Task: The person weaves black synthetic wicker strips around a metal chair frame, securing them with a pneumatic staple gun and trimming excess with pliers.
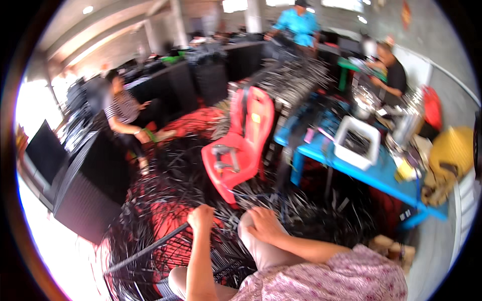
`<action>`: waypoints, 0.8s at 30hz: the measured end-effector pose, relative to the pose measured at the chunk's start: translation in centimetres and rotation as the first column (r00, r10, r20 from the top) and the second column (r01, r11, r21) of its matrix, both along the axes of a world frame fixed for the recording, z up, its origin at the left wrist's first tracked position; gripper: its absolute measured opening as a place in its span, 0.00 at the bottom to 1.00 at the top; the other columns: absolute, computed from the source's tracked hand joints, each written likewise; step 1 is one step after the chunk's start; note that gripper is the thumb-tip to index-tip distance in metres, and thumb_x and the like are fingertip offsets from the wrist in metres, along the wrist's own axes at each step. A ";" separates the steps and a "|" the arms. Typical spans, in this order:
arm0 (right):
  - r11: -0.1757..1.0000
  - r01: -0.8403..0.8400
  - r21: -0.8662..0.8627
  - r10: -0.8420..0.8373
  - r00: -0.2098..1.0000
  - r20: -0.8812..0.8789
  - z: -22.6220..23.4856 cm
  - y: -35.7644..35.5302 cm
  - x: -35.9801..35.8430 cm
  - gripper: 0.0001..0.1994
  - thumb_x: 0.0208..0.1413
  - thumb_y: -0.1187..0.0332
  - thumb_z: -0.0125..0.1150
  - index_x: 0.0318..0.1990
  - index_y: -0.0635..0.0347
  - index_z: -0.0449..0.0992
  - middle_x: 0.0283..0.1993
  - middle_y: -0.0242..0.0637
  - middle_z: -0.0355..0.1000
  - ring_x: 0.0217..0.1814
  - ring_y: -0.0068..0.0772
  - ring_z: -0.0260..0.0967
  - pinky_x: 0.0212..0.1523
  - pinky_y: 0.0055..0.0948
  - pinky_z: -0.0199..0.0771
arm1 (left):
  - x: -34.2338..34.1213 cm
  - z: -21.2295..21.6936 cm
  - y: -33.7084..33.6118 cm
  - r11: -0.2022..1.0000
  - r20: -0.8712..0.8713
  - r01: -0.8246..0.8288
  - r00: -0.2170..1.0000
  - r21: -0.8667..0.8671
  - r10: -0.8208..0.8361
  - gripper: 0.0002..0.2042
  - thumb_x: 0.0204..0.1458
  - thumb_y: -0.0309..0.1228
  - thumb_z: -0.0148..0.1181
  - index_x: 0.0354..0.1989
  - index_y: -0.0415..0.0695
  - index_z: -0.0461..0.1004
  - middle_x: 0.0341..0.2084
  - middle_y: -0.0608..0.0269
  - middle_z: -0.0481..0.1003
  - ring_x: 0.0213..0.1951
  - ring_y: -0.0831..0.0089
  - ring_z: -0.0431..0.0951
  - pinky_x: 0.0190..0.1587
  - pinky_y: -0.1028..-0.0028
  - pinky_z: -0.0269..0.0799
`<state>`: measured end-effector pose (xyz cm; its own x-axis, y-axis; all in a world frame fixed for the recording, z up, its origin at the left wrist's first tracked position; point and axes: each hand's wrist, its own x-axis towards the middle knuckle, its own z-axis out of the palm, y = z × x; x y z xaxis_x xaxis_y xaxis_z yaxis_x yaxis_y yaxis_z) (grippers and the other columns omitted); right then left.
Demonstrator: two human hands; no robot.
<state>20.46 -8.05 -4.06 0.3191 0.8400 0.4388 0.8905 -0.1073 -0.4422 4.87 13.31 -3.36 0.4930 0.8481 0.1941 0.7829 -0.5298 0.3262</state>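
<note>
My left hand (201, 219) is closed around the upper end of a long dark bar (150, 249). The bar slants down to the left and bends at a corner, like the edge of a frame. Below it, beside my legs, lies black ribbed material (226, 262), partly hidden by my left forearm. My right hand (263, 224) rests on my knee with its fingers spread and nothing in them. In front of me stands a red plastic chair (258, 113) with a grey pistol-shaped tool (221, 159) on its seat.
Loose black strips (170, 173) cover much of the red floor. At right, a blue table (361, 174) holds a white bin (374, 143); a yellow cone-shaped hat (452, 150) is beside it. Large black woven boxes (93, 185) stand left. A seated person (125, 108) and two others work farther off.
</note>
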 end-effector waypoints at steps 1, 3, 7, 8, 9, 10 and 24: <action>0.999 0.009 -0.040 -0.010 1.000 -0.018 -0.3 0.0 0.0 0.30 0.52 0.56 0.61 0.59 0.63 0.67 0.58 0.48 0.66 0.62 0.50 0.61 0.60 0.48 0.59 | 0.1 0.6 0.2 0.999 0.081 -0.015 0.997 -0.029 0.018 0.13 0.51 0.43 0.58 0.30 0.49 0.83 0.25 0.49 0.80 0.31 0.50 0.82 0.38 0.55 0.75; 1.000 0.011 -0.019 -0.012 1.000 -0.006 -0.1 0.2 0.1 0.30 0.51 0.56 0.60 0.59 0.63 0.66 0.59 0.47 0.65 0.63 0.48 0.60 0.59 0.47 0.58 | 0.2 0.0 1.3 1.000 0.134 0.003 0.991 -0.016 -0.001 0.13 0.50 0.44 0.59 0.29 0.48 0.83 0.24 0.48 0.79 0.31 0.46 0.81 0.37 0.54 0.74; 0.998 0.059 -0.022 -0.059 0.998 0.030 -1.1 0.0 0.2 0.30 0.51 0.56 0.60 0.58 0.65 0.66 0.57 0.46 0.65 0.61 0.46 0.60 0.59 0.46 0.57 | 1.1 0.1 0.9 0.999 0.135 0.034 0.990 -0.037 -0.028 0.13 0.49 0.43 0.62 0.27 0.47 0.82 0.24 0.51 0.80 0.31 0.48 0.80 0.37 0.54 0.72; 0.998 0.061 -0.034 -0.060 0.998 0.025 -1.2 -0.1 0.2 0.30 0.51 0.56 0.60 0.58 0.65 0.66 0.57 0.46 0.65 0.61 0.46 0.60 0.59 0.45 0.57 | 1.3 -0.1 0.8 0.999 0.127 0.035 0.992 -0.039 -0.030 0.13 0.49 0.43 0.62 0.27 0.47 0.82 0.24 0.51 0.80 0.31 0.48 0.80 0.37 0.54 0.72; 0.997 0.062 -0.039 -0.061 0.998 0.019 -1.2 0.0 0.1 0.30 0.51 0.56 0.60 0.58 0.65 0.66 0.58 0.46 0.65 0.62 0.46 0.60 0.59 0.45 0.57 | 1.2 -0.1 0.9 0.999 0.120 0.029 0.992 -0.036 -0.025 0.13 0.49 0.44 0.62 0.26 0.47 0.82 0.24 0.51 0.80 0.31 0.48 0.80 0.37 0.55 0.72; 0.997 0.061 -0.045 -0.060 0.998 0.013 -1.1 0.0 0.1 0.30 0.51 0.56 0.60 0.58 0.64 0.66 0.58 0.46 0.65 0.62 0.46 0.60 0.59 0.45 0.56 | 1.1 -0.1 0.9 0.999 0.114 0.022 0.993 -0.034 -0.018 0.13 0.49 0.44 0.62 0.26 0.47 0.82 0.24 0.51 0.80 0.31 0.49 0.80 0.37 0.55 0.72; 0.998 0.061 -0.029 -0.061 0.998 0.028 -1.1 0.1 0.1 0.31 0.51 0.55 0.61 0.60 0.65 0.66 0.59 0.47 0.65 0.63 0.45 0.59 0.60 0.46 0.56 | 1.2 0.5 0.6 0.999 0.121 0.033 0.992 -0.027 -0.029 0.13 0.49 0.43 0.62 0.27 0.45 0.82 0.24 0.50 0.79 0.31 0.48 0.80 0.37 0.55 0.72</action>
